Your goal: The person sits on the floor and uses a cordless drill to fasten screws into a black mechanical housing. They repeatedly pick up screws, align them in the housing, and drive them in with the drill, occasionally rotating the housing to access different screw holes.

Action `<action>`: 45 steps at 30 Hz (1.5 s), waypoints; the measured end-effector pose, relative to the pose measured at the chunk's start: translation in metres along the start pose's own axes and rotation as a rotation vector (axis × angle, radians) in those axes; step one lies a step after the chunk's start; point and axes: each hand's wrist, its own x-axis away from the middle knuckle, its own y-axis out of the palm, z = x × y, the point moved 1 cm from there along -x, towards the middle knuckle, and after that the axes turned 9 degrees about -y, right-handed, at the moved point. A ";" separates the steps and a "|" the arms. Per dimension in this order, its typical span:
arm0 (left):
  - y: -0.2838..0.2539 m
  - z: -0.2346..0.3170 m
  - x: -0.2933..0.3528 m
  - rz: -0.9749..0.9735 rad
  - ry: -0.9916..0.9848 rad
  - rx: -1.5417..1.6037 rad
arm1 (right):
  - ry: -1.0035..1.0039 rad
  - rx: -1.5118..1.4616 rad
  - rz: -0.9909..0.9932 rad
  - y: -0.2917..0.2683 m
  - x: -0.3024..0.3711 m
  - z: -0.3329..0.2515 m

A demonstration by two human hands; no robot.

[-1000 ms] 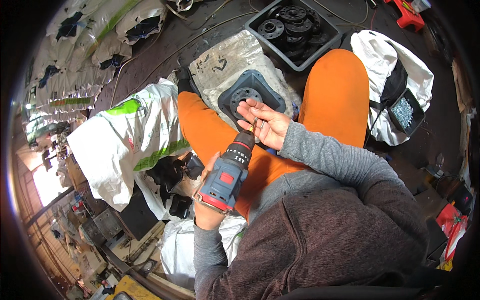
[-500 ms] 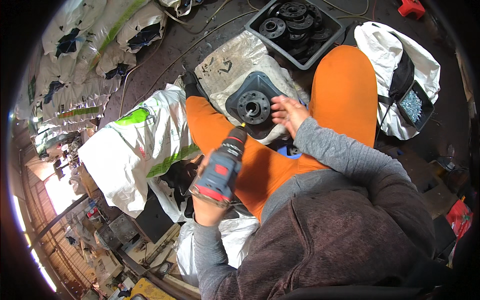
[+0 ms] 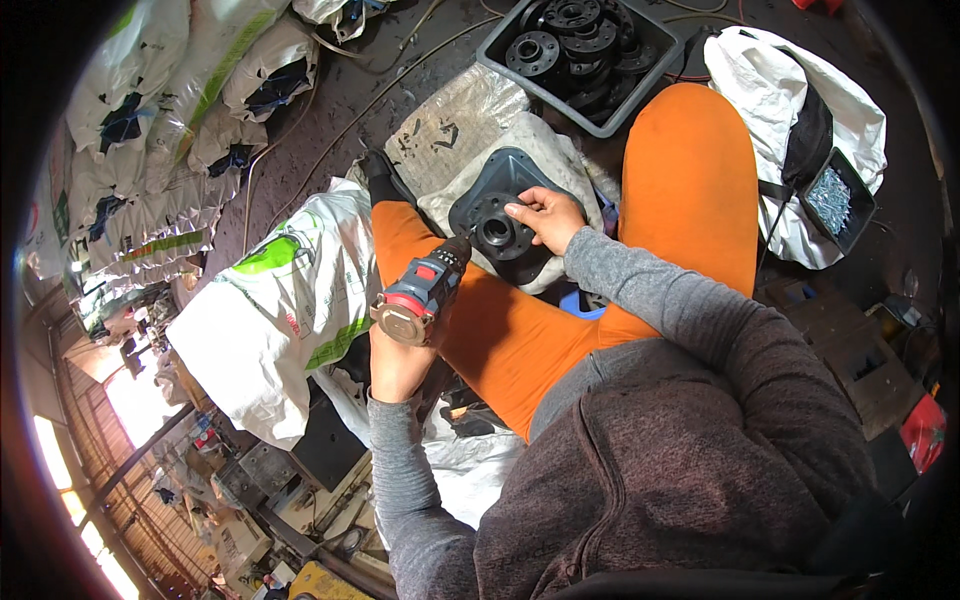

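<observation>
My left hand (image 3: 398,362) is wrapped round the grip of a dark grey and red cordless drill (image 3: 430,285). The drill's chuck leans toward the left edge of a round black flange (image 3: 498,232) with a central bore and a ring of holes. Its bit is too small to make out clearly. Under the flange lies a dark grey, roughly square part (image 3: 512,168) with raised corners. My right hand (image 3: 550,218) is closed in a pinch at the flange's upper right edge; whatever is between the fingertips is hidden.
A grey bin (image 3: 603,128) of black flanges stands beyond my knees. To the right, a small dark box (image 3: 833,205) of screws sits on a white sack (image 3: 755,75). White sacks (image 3: 265,330) lie at my left, and a cable (image 3: 400,78) crosses the floor.
My right hand has moved left onto the flange, its fingers going from spread to pinched. The drill has shifted up and left and stands more steeply. The whole view has shifted slightly.
</observation>
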 end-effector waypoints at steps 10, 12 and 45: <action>-0.035 0.011 -0.013 -0.093 -0.196 0.143 | 0.039 -0.102 -0.052 0.007 0.004 -0.036; -0.033 0.009 -0.017 -0.115 -0.249 0.152 | 0.050 -0.100 -0.049 0.003 0.000 -0.032; -0.020 0.011 -0.047 -0.211 -0.019 -0.065 | -0.149 0.285 0.077 -0.005 -0.003 0.001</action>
